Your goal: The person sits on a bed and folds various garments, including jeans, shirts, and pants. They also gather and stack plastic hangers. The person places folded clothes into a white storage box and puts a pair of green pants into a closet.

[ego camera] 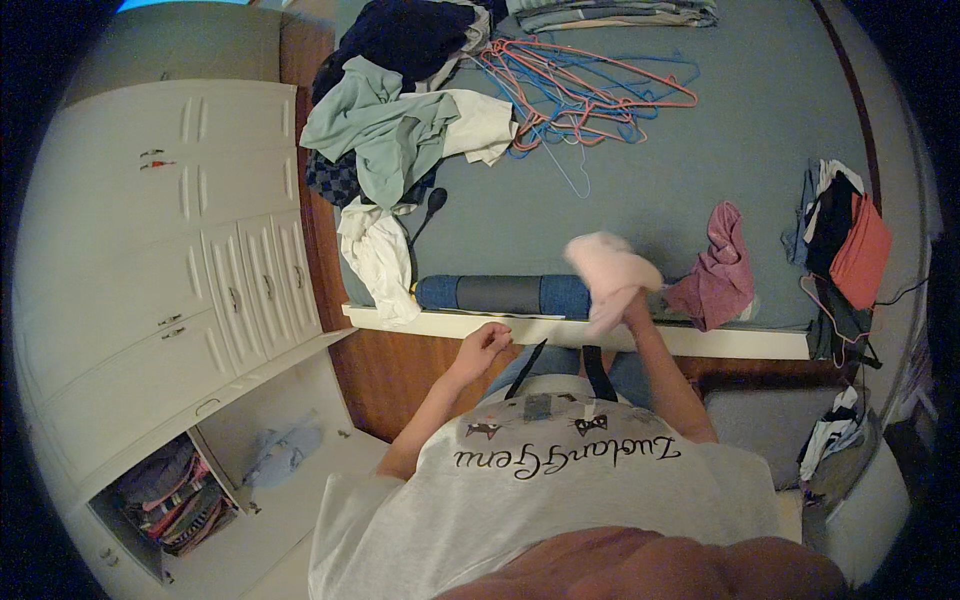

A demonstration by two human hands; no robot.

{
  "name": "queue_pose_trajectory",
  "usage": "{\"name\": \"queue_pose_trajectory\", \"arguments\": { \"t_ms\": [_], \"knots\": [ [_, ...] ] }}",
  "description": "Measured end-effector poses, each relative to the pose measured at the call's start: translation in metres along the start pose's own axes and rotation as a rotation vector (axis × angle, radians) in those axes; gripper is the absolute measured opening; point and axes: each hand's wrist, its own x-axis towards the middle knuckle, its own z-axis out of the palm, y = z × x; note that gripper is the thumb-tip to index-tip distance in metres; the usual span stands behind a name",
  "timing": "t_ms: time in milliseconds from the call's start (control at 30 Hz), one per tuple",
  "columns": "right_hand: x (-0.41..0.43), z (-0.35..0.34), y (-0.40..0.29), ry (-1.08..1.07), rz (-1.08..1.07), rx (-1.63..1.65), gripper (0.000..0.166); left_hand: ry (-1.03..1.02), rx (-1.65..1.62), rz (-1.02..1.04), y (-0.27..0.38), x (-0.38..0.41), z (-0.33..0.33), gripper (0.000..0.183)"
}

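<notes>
My right hand [636, 306] is shut on a pale pink cloth [611, 271], which hangs over the near edge of the bed and blurs with motion. The cloth covers the right end of a blue and grey rolled bundle [499, 295]. Close to the bed's white edge board [652, 335], my left hand [487, 346] has its fingers curled apart and holds nothing. A crumpled dark pink cloth [718, 274] lies to the right of my right hand. White clothing [379, 259] drapes over the bed edge at the left.
Red and blue hangers [585, 94] lie tangled at the back, beside a green garment [382, 124] and dark clothes [412, 37]. Folded clothes [859, 247] are stacked at the right. A white wardrobe [150, 247] stands at the left, with an open compartment holding clothes [180, 499].
</notes>
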Motion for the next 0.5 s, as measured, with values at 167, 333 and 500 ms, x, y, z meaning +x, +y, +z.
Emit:
{"name": "queue_pose_trajectory", "arguments": {
  "t_ms": [167, 333, 500],
  "knots": [
    [-0.039, 0.068, 0.018, -0.333, -0.028, 0.370, 0.053, -0.082, -0.880, -0.305, 0.084, 0.012, 0.027, 0.029],
    [-0.034, 0.051, 0.037, -0.316, 0.140, 0.364, 0.036, 0.354, -0.941, 0.114, 0.108, 0.033, -0.049, 0.042],
    [-0.037, -0.074, 0.145, 0.487, 0.348, -0.445, 0.042, 0.498, -0.937, 0.456, 0.150, 0.010, -0.122, 0.039]
  ]
}}
